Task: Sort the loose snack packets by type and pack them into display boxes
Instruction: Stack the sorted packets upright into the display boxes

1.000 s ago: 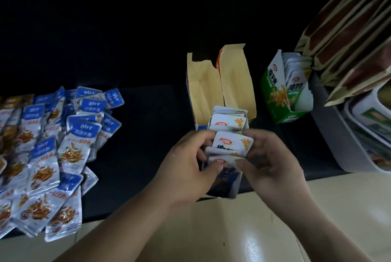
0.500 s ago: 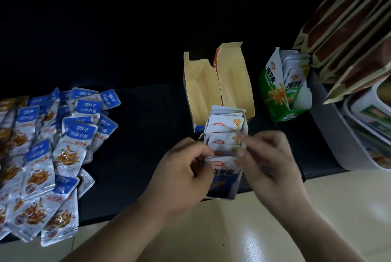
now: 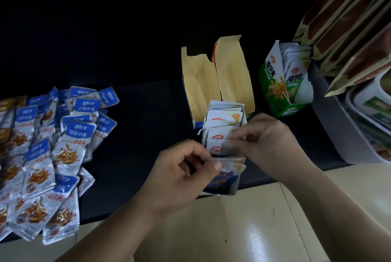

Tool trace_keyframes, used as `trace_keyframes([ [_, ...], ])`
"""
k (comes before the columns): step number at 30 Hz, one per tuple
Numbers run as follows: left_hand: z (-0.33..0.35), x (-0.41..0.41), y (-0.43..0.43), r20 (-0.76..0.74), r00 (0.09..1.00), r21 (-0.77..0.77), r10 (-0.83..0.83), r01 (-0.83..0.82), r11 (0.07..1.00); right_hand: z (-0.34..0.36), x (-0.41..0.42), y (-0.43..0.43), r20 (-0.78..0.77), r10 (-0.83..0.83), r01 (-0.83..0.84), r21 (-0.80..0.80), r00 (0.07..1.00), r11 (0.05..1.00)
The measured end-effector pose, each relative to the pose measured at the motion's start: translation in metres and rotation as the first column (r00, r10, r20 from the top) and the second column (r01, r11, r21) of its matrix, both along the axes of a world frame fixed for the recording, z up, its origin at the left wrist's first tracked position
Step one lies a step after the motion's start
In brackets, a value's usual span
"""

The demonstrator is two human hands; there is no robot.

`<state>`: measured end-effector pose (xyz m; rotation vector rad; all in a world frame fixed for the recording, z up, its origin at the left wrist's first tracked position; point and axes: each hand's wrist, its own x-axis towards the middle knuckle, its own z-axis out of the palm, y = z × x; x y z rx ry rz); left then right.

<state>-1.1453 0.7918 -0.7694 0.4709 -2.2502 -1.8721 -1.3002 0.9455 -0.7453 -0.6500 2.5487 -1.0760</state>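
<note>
The loose snack packets (image 3: 53, 151) lie in an overlapping heap at the left of the dark surface (image 3: 137, 134), some hanging over its near edge. Each has a blue header with white characters, 劲仔 above 深海小鱼, and red writing over a picture of small fried fish on silver foil. A few packets with brownish tops show at the far left of the heap, too dim to read.

Near the middle stands a blue display box (image 3: 222, 181) at the near edge of the surface, its two tan inner flaps (image 3: 215, 79) raised behind it. It is filled with a row of upright white packets (image 3: 224, 118) bearing a red oval logo; one shows an orange corner with "20%". The left hand (image 3: 182, 179) pinches the nearest packet's top corner between thumb and forefinger, the other fingers curled. The right hand (image 3: 268, 143) reaches in from the right and its fingertips grip the tops of the packets in the row; they are blurred, so the exact packet cannot be told. Both hands hide most of the box's front.

To the right stands a green display box (image 3: 275, 86), printed 魔芋爽, packed with white packets of the same name. Further right a pale tray (image 3: 338, 134) holds sealed green-labelled tubs, with brown and tan pouches (image 3: 349, 18) leaning above it. Below the surface lies a glossy cream floor (image 3: 243, 230)
</note>
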Motion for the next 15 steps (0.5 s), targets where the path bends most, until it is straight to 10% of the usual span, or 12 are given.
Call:
trace_keyframes([
  [4, 0.006, 0.001, 0.000, -0.010, 0.999, 0.041, -0.040, 0.041, 0.998, 0.002, 0.003, -0.001, 0.060, 0.029, -0.036, 0.119, 0.998, 0.992],
  [15, -0.006, -0.004, -0.002, -0.011, 0.987, -0.062, 0.158, -0.159, 0.985, -0.006, 0.007, 0.003, -0.148, -0.014, -0.011, -0.168, 0.989, 0.986],
])
